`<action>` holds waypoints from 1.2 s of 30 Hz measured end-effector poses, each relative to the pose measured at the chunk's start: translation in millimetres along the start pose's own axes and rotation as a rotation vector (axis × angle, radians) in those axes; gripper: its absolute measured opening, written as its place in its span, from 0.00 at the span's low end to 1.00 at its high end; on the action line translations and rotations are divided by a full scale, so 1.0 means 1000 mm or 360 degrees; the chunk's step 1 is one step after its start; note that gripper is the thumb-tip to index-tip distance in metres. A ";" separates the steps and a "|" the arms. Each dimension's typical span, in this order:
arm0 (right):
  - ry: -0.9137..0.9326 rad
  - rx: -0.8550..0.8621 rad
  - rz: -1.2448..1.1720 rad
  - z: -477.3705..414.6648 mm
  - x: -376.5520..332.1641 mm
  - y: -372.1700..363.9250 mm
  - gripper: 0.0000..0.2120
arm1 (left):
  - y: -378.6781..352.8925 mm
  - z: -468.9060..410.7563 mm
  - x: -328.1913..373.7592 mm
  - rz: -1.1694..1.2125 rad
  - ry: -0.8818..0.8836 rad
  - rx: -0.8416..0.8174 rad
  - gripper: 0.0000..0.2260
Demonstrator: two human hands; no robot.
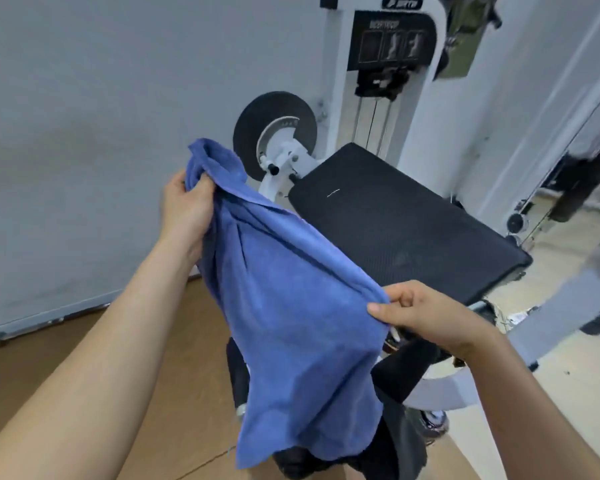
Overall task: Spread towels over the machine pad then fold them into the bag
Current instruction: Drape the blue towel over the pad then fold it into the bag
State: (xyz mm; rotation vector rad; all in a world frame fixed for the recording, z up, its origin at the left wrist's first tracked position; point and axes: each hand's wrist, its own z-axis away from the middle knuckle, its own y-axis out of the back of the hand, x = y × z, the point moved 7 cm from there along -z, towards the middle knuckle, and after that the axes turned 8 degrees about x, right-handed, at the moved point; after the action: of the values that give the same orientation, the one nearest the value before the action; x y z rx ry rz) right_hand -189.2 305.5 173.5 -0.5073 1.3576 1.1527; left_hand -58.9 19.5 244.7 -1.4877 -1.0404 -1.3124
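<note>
Near the pad (406, 223), just left of it, a blue towel (291, 306) hangs bunched in the left hand (184, 209) and pinched at one edge by the right hand (426, 317), so it could land crumpled or slide off the tilted pad.

A towel (291, 306) hung between two hands, left hand (184, 209) at its ten o'clock, right hand (426, 317) at its three o'clock, machine pad (413, 230) lay behind at two o'clock, disc (253, 123) stood farther back at twelve.
</note>
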 end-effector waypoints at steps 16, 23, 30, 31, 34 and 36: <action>-0.0046 0.0738 0.0541 -0.119 0.010 0.140 0.18 | -0.176 -0.176 -0.076 -0.0843 -0.0392 -0.0086 0.09; -0.0440 0.1003 0.0415 -0.195 0.047 0.203 0.15 | -0.282 -0.279 -0.145 -0.1129 -0.0396 -0.0205 0.10; -0.0506 0.1830 0.0731 -0.240 0.076 0.259 0.10 | -0.371 -0.330 -0.199 -0.1486 -0.0216 -0.0381 0.21; -0.0562 0.1781 0.0772 -0.244 0.087 0.260 0.13 | -0.381 -0.323 -0.203 -0.1533 -0.0313 -0.0405 0.22; -0.0628 0.1682 0.0999 -0.250 0.101 0.261 0.15 | -0.416 -0.276 -0.215 -0.1473 -0.0823 -0.0683 0.19; -0.0645 0.1698 0.1053 -0.250 0.102 0.265 0.13 | -0.433 -0.260 -0.235 -0.1404 -0.0853 -0.0859 0.18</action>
State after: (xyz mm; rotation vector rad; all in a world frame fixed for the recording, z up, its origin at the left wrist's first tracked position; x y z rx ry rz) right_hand -556.1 237.0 109.5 0.9470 1.5769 0.7808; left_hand -565.5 -122.7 62.0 -1.9325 -1.9471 -1.9580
